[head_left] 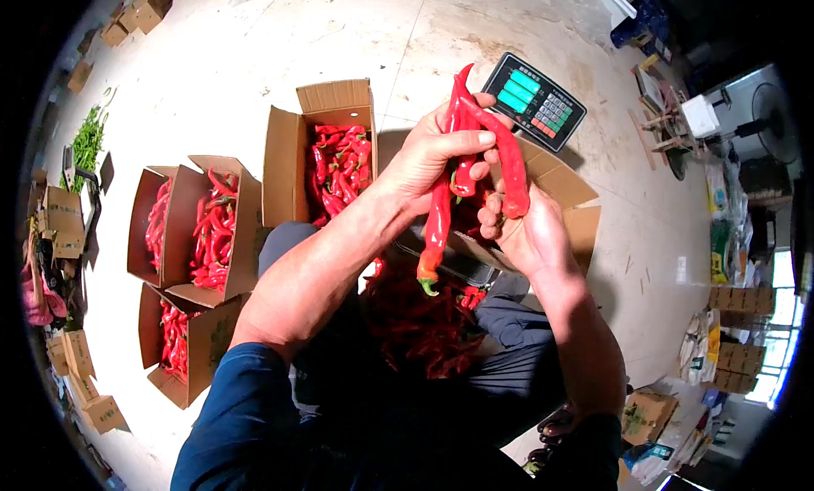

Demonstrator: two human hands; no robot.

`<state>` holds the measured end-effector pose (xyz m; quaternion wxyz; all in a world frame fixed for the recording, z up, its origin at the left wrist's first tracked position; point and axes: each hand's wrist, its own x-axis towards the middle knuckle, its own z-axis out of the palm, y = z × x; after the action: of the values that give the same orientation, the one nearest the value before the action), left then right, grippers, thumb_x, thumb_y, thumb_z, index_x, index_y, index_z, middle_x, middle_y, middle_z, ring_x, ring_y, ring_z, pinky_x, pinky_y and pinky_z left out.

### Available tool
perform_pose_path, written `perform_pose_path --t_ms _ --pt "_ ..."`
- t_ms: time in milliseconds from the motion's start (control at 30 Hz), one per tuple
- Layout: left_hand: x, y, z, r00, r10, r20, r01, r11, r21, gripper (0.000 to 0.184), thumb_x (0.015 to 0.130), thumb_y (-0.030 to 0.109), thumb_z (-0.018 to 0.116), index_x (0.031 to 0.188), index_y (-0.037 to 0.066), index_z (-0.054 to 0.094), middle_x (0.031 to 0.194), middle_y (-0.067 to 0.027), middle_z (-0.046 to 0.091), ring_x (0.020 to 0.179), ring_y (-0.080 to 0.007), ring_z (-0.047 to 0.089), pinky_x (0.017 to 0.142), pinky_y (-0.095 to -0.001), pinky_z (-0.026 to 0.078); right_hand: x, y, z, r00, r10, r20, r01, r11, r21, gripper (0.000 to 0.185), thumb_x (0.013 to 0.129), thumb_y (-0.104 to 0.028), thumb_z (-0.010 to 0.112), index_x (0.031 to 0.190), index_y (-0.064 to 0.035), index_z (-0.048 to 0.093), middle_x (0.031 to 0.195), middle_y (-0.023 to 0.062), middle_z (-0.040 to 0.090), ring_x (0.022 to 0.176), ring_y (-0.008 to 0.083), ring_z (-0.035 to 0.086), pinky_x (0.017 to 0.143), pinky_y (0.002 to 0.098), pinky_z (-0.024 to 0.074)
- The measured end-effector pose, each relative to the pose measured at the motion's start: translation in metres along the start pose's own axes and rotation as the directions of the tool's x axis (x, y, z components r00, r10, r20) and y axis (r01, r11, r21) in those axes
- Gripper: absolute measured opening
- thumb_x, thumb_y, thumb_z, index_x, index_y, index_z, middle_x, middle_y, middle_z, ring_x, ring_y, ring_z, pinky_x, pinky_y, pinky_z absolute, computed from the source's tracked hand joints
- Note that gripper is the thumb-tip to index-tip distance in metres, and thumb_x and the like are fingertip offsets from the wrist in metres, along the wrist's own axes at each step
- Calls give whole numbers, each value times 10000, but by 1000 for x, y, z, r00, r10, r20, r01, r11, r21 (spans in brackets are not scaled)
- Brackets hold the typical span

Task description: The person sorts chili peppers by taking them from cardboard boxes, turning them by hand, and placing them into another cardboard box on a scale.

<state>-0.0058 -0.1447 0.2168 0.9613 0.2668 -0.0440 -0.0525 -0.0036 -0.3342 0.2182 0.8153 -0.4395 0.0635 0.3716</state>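
Observation:
My left hand (432, 152) is closed on several long red chili peppers. One chili pepper (437, 224) hangs down from it, its green stem end lowest. Another red chili pepper (509, 156) slants to the right, and its lower end rests in my right hand (530, 228), whose fingers are curled around it. Below my hands lies a heap of red chili peppers (415, 321), in shadow between my legs. A cardboard box (572, 181) stands open just behind my right hand; my hands and the peppers hide most of its inside.
A scale display (536, 101) with lit green readouts stands beyond my hands. To the left are an open box (284, 164) of red peppers and several more pepper boxes (242, 245). Green peppers (89, 139) lie at the far left. Dark eggplants (553, 427) sit at lower right.

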Motion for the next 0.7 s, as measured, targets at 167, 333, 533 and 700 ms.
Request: perform_pose_path --t_ms 167,333,533,700 --pt "6 0 -5 995 20 -101 -2 986 169 384 844 6 708 1178 51 524 872 -66 656 562 -111 582 490 -226 472 -6 -6 19 994 -99 47 106 975 -195 378 1051 -365 420 1163 -27 547 867 89 624 747 179 605 687 305 500" --pt "4 2 2 984 25 -178 32 950 311 300 802 14 764 1029 43 571 730 -29 622 552 -88 571 467 -206 442 -6 -6 12 974 -213 79 227 880 -417 308 1036 -269 489 1172 1 550 902 110 649 759 159 646 659 272 514" --pt "7 1 -1 990 -88 -110 114 959 258 436 817 35 765 1186 3 536 792 -47 638 556 -89 565 455 -212 441 -12 -13 9 982 -28 186 78 962 -263 431 1054 -334 359 1172 31 555 821 167 659 688 245 646 607 325 505" --pt "6 -3 -1 991 -120 -57 131 950 282 375 841 60 747 1168 3 575 824 -38 661 529 -62 539 453 -196 427 -10 -14 3 976 -1 217 56 967 -248 440 1058 -326 350 1166 36 575 830 162 658 703 237 640 631 322 503"
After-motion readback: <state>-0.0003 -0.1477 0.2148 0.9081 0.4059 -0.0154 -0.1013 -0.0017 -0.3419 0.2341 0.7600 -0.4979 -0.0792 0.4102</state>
